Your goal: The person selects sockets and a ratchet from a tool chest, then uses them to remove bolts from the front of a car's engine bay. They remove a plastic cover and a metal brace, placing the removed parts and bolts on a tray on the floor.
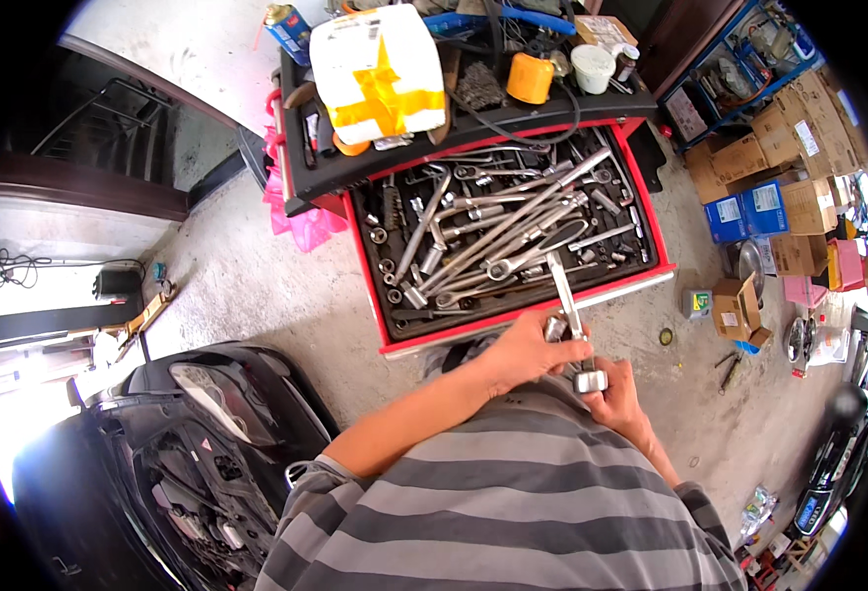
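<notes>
In front of my body I hold a chrome ratchet wrench (566,291), its handle pointing up toward the drawer. My left hand (528,347) is closed, its thumb lying across the shaft, and a short shiny socket (554,329) shows at its fingers. Lower down, my right hand (619,396) is closed around the tool's thick bright end (591,381); its fingers are partly hidden. Just beyond both hands is the pulled-out red drawer (528,328), full of wrenches, long bars (542,204), ratchets and loose sockets.
The tool cabinet's top (592,106) carries a taped white package (375,74), an orange container (530,78), a white tub (593,69) and a spray can (287,33). A black car with its engine bay exposed (193,483) stands at left; cardboard boxes (734,158) are stacked at right.
</notes>
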The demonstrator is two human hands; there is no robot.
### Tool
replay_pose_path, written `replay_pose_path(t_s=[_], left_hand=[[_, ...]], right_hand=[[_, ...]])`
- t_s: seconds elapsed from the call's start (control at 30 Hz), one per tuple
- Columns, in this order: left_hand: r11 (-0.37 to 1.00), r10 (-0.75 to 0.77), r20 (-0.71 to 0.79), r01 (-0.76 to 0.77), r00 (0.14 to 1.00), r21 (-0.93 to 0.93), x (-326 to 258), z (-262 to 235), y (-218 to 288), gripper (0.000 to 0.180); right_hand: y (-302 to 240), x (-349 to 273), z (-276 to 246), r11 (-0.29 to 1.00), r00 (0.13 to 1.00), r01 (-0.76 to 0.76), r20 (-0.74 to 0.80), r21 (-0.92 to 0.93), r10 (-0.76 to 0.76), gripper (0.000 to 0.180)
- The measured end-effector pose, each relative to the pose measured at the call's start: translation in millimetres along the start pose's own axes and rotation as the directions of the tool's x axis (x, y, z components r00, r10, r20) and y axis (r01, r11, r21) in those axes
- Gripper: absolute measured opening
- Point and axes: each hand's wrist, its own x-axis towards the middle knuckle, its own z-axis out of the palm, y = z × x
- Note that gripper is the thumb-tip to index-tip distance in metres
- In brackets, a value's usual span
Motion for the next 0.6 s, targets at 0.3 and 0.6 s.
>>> replay_pose_path(t_s=[0.3,0.6], left_hand=[[0.964,-0.108,0.182,0.058,0.977,0.26,-39.1,-28.0,-13.1,0.027],[0.915,-0.374,0.725,0.358,0.578,0.186,-29.7,14.9,0.3,0.028]], right_hand=[[-84.9,-28.4,62.7,0.956,0.964,-0.237,-0.166,-0.172,0.209,0.036],[-129.2,-78.0,87.9,0.975,0.797,-0.115,-0.568,0.191,0.205,0.052]])
